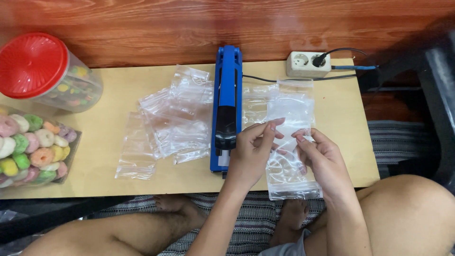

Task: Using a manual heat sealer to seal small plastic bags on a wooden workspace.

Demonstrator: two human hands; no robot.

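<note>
While our left hand (253, 150) and right hand (316, 154) both pinch one clear plastic zip bag (290, 142) just above the pale wooden bench (104, 128), it looks empty and unsealed. Loose empty bags (170, 123) lie left of the blue heat sealer (227, 109); the bagged pastel ring sweets (31, 147) sit untouched, so we judge it early.
</note>
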